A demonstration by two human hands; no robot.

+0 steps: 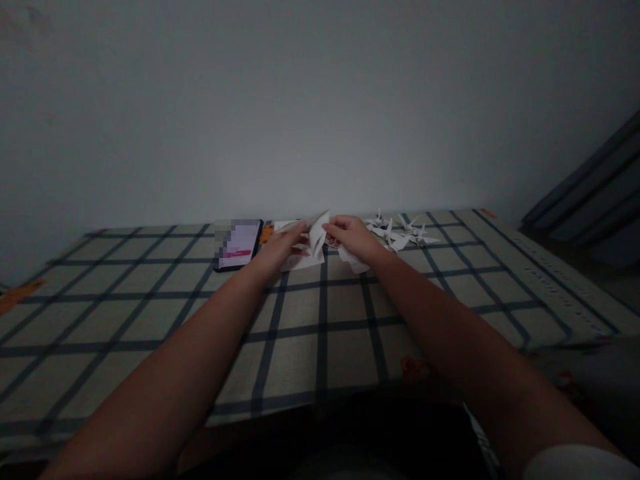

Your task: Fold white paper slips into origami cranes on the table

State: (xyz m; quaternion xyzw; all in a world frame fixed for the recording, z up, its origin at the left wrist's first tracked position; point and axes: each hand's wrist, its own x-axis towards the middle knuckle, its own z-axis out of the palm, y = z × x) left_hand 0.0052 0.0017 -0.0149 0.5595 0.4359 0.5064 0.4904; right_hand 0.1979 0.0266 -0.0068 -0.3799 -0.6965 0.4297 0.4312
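Note:
Both my arms reach out over a checked tablecloth (150, 313). Between my hands is a piece of white folded paper (318, 233), held up off the cloth. My left hand (287, 245) pinches its left side. My right hand (350, 237) pinches its right side, fingers closed on it. A flat white sheet (305, 261) lies on the cloth under my hands.
A phone (239, 244) with a lit screen lies left of my hands. Several small white folded paper cranes (400, 233) sit to the right of my hands near the wall. A dark slanted object (595, 193) stands at the far right. The table's near edge is by my body.

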